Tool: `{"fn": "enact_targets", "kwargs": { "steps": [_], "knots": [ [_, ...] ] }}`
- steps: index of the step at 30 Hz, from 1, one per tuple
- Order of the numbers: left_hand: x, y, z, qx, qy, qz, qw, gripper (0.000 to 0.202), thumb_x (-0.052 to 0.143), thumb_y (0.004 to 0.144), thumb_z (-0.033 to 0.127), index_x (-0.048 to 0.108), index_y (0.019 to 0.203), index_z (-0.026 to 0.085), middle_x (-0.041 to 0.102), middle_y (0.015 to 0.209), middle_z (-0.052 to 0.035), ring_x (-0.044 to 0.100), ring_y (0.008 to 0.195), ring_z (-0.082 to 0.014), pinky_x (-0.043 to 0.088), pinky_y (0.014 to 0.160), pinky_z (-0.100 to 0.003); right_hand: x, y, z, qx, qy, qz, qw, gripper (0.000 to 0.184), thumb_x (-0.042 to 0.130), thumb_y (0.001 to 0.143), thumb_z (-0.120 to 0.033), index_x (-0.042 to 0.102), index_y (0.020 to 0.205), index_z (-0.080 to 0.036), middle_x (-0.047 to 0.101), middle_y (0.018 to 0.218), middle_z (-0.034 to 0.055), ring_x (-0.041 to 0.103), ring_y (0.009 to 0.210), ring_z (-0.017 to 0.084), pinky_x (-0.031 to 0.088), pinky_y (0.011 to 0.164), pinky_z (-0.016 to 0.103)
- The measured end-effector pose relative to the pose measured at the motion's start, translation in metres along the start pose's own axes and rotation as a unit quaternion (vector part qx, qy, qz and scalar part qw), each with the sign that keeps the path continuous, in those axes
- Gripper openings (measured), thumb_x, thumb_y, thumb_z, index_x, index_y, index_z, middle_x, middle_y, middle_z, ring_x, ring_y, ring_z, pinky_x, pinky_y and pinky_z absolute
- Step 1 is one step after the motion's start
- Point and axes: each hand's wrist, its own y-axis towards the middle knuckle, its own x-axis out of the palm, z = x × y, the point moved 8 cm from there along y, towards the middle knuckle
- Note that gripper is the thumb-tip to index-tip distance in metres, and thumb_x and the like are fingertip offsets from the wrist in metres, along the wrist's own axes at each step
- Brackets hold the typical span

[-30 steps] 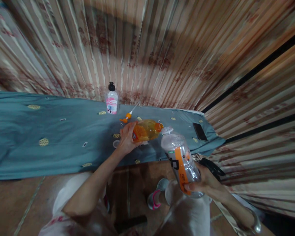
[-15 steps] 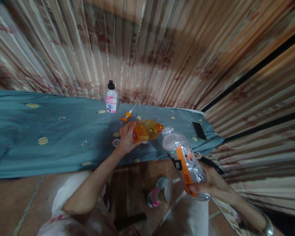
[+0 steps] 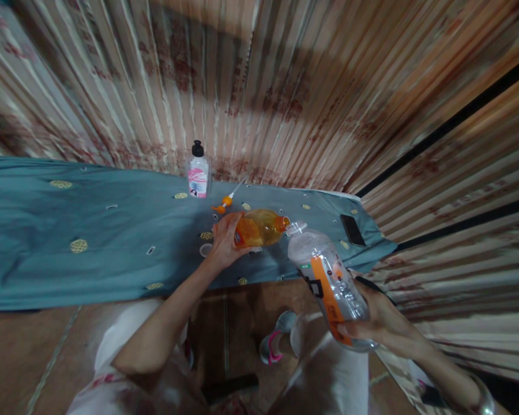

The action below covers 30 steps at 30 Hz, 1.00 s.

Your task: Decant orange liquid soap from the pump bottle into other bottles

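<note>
My left hand (image 3: 224,242) is closed round an orange bottle (image 3: 259,227) that holds orange liquid. The bottle lies nearly level, its open mouth pointing right. My right hand (image 3: 378,325) grips the base of a clear plastic bottle (image 3: 326,279) with an orange label. That bottle tilts up to the left, and its open mouth (image 3: 294,228) sits right next to the orange bottle's mouth. An orange pump head with a white tube (image 3: 227,199) lies on the teal cloth (image 3: 90,230) just behind my left hand. A small clear cap (image 3: 205,250) lies by my left wrist.
A clear bottle with a pink label and black cap (image 3: 198,173) stands at the back of the cloth. A black phone (image 3: 352,230) lies near the cloth's right end. Striped curtains (image 3: 285,86) hang behind and to the right. My knees and a grey-and-pink shoe (image 3: 273,346) are below.
My right hand has slid down and to the right along the clear bottle, which now tilts a little flatter. The orange bottle and my left hand have barely moved.
</note>
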Motion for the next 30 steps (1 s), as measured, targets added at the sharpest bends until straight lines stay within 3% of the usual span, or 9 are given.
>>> {"fn": "enact_targets", "kwargs": {
  "steps": [6,11,19,25,30],
  "knots": [
    [0.000,0.001,-0.001,0.009,0.005,0.010,1.000,0.104,0.091,0.061,0.041,0.036,0.148,0.024,0.053,0.143,-0.0175,0.050,0.133,-0.0385,0.037,0.111,-0.057,-0.005,0.002,-0.006,0.038,-0.037,-0.013,0.999,0.067,0.081,0.058,-0.045,0.066,0.118,-0.019,0.078,0.099,0.0064,0.071,0.092,0.032,0.055,0.074,0.036],
    [0.002,0.001,-0.003,-0.002,0.009,-0.003,1.000,0.103,0.091,0.060,0.037,0.037,0.148,0.025,0.053,0.143,-0.0164,0.050,0.132,-0.0381,0.038,0.111,-0.056,-0.008,0.002,-0.002,0.045,-0.055,-0.014,0.997,0.062,0.080,0.057,-0.045,0.068,0.112,-0.020,0.077,0.094,0.0032,0.070,0.085,0.029,0.054,0.072,0.034],
    [0.002,0.002,-0.001,-0.006,0.011,-0.012,1.000,0.103,0.091,0.061,0.035,0.037,0.148,0.024,0.053,0.143,-0.0166,0.049,0.133,-0.0381,0.037,0.111,-0.057,-0.011,0.000,0.010,0.022,-0.041,-0.001,0.999,0.068,0.082,0.058,-0.047,0.066,0.120,-0.021,0.077,0.105,0.0046,0.071,0.094,0.032,0.055,0.073,0.035],
    [0.001,0.003,-0.001,-0.001,0.011,-0.015,1.000,0.103,0.091,0.061,0.034,0.038,0.148,0.021,0.052,0.143,-0.0165,0.049,0.133,-0.0405,0.036,0.111,-0.057,-0.011,0.000,0.010,0.022,-0.033,0.000,0.999,0.068,0.083,0.058,-0.044,0.067,0.120,-0.021,0.078,0.100,0.0041,0.071,0.088,0.031,0.055,0.068,0.033],
    [0.003,0.002,-0.001,-0.007,0.012,-0.019,1.000,0.104,0.090,0.062,0.035,0.035,0.150,0.024,0.052,0.144,-0.0167,0.048,0.134,-0.0394,0.036,0.111,-0.059,-0.014,0.000,0.007,0.036,-0.048,-0.002,0.998,0.065,0.082,0.056,-0.043,0.068,0.117,-0.021,0.077,0.094,0.0029,0.071,0.085,0.030,0.054,0.069,0.034]
  ]
}}
